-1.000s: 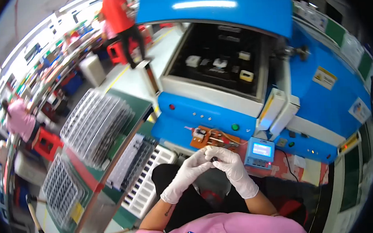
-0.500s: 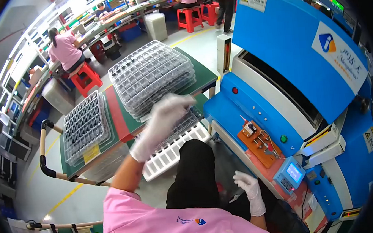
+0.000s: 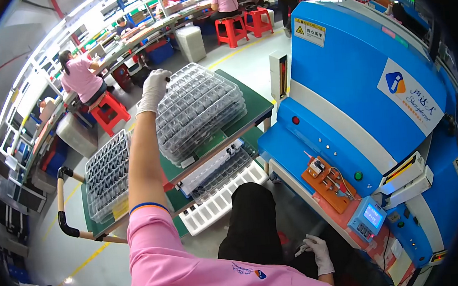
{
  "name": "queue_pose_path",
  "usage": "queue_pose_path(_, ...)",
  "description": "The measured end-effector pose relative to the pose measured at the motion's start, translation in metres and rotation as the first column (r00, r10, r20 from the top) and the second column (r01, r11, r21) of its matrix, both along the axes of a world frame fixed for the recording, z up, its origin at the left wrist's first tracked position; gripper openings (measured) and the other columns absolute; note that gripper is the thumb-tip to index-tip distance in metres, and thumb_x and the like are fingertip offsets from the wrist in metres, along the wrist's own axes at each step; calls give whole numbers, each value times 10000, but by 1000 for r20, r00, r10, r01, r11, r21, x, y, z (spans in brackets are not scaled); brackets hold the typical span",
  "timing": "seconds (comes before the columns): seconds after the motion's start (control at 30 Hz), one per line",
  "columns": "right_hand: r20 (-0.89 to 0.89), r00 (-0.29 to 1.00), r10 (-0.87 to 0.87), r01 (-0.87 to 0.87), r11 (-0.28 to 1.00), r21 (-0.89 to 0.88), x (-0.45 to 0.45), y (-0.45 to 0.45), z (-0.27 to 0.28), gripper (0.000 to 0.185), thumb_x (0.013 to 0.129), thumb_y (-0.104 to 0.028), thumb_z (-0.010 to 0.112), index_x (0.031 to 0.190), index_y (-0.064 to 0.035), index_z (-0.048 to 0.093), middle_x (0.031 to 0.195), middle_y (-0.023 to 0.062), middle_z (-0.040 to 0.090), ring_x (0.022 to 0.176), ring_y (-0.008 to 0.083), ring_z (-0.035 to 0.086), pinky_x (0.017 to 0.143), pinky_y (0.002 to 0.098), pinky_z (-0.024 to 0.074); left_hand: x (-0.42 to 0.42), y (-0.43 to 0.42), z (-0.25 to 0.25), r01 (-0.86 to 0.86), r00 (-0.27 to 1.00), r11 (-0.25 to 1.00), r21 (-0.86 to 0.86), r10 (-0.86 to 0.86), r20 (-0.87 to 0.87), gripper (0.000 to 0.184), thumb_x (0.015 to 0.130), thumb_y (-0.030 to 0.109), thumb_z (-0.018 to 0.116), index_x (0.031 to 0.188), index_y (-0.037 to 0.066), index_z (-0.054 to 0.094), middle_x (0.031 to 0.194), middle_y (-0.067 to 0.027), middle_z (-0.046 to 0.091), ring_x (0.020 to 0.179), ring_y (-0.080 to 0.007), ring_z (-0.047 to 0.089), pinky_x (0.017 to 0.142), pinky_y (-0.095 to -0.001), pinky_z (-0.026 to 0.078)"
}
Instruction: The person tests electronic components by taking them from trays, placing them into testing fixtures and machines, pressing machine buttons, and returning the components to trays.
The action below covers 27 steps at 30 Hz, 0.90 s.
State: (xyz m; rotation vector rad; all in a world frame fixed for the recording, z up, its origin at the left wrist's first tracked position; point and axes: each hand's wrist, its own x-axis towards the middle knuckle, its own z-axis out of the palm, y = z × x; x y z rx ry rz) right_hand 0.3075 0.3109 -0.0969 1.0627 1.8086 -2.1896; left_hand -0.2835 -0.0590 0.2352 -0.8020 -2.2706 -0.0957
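My left hand (image 3: 154, 89), in a white glove, reaches over the far left edge of the upper stack of clear plastic trays (image 3: 200, 105). Its fingertips are closed on a small black part (image 3: 168, 79), whose exact kind I cannot make out. The tray's pockets look mostly bare. Down by my right thigh, my gloved right hand (image 3: 318, 252) hangs low with its fingers loosely bent and apart; I see nothing held in it. A second stack of clear trays (image 3: 106, 178), its pockets filled with dark parts, stands on the cart left of my forearm.
A white slotted tray (image 3: 225, 196) lies beyond my knee, beside a tray of dark parts (image 3: 223, 170). To the right stands a large blue machine (image 3: 362, 80) with an orange fixture (image 3: 325, 184) and a small control box (image 3: 368, 217). Seated people work at far benches.
My left hand has swung from above the lower trays up to the far left of the upper stack. My right hand has dropped slightly, and the view has shifted a little.
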Motion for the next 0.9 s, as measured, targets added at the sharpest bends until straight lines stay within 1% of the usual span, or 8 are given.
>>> queue_pose_path(0.13,11,1000,-18,18,999,-35,-1,0,1,384,835,-128,657,1175,30,576,929,86,666,755,132,648,635,221,500,-8,6,-6,-12,996,993,-121,22,86,194,727,9,566,842,115,680,852,-103,621,862,-312,611,765,-383,495)
queue_pose_path(0.3,33,999,-24,26,997,-68,-3,0,2,382,831,-103,660,1176,35,574,908,84,649,757,136,634,659,233,515,-12,-2,-9,-83,954,993,-79,102,283,269,711,-37,544,887,107,688,923,-111,637,917,-313,608,801,-379,491)
queue_pose_path(0.43,41,999,-10,12,998,-65,-8,-5,8,364,841,-101,646,1172,34,576,904,82,649,755,135,634,653,239,512,-7,-13,-13,174,971,974,143,-194,142,425,697,-105,478,1009,97,684,1089,-147,627,1008,-311,603,898,-347,470)
queue_pose_path(0.63,98,991,93,-95,995,14,-10,-5,13,337,855,-99,628,1164,28,584,897,74,652,750,125,631,631,239,497,131,-58,26,191,952,936,294,-250,177,285,802,-43,554,1053,46,657,1047,-147,646,952,-207,630,840,-283,488)
queue_pose_path(0.7,88,991,101,-105,993,44,-8,-4,10,333,856,-99,626,1162,25,587,892,69,656,747,119,629,623,233,487,173,-111,28,8,882,943,334,-164,441,246,815,-5,587,1045,45,659,974,-129,662,880,-159,632,798,-261,495)
queue_pose_path(0.77,89,989,120,-125,991,49,-6,-5,8,330,857,-99,625,1161,23,588,890,66,657,746,116,629,619,230,482,207,-176,33,-312,753,927,207,109,649,187,750,107,658,922,41,691,859,-118,691,796,-251,657,754,-319,510)
queue_pose_path(0.83,87,988,125,-131,990,61,-6,-5,9,327,856,-99,624,1158,23,592,882,61,658,743,113,626,621,226,479,240,-223,38,-628,565,768,-127,562,603,216,685,173,696,826,9,696,729,-119,680,683,-227,655,689,-332,516)
queue_pose_path(0.9,81,989,124,-129,990,64,-8,-5,8,325,856,-98,623,1156,23,593,878,58,659,741,111,625,622,225,477,263,-261,24,-767,387,594,-244,731,562,279,651,228,697,791,-13,689,685,-139,663,653,-209,649,653,-339,510)
